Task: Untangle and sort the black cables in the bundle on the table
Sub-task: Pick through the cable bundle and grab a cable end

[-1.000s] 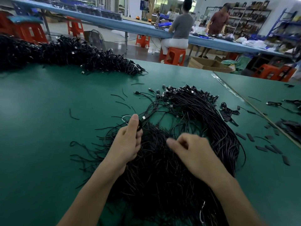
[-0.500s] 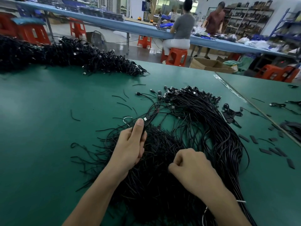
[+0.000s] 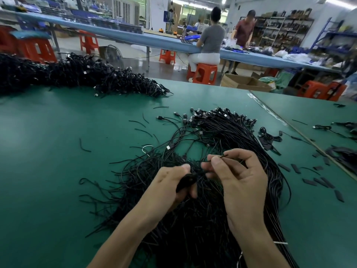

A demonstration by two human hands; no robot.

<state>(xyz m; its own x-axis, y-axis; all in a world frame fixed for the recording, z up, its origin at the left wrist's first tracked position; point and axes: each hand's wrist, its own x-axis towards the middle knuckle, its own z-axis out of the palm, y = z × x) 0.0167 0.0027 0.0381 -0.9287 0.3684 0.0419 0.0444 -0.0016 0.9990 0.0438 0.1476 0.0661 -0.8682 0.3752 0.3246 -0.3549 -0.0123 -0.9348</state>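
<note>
A big bundle of thin black cables (image 3: 222,136) lies on the green table (image 3: 58,151), its plug ends fanned out at the far side. My left hand (image 3: 170,186) grips a bunch of black cables near the bundle's middle, fingers curled round them. My right hand (image 3: 237,175) is raised just right of it and pinches a single black cable end between thumb and forefinger. Loose cable ends spread to the left of my left forearm.
A long heap of black cables (image 3: 77,74) runs along the table's far left. Short black strips (image 3: 318,180) and a small cable coil (image 3: 270,136) lie to the right. A second green table (image 3: 309,109) adjoins on the right. Two people work at a blue bench behind.
My left hand has pulled back toward me and now grips a bunch of cables. My right hand has lifted and moved forward, pinching one cable end.
</note>
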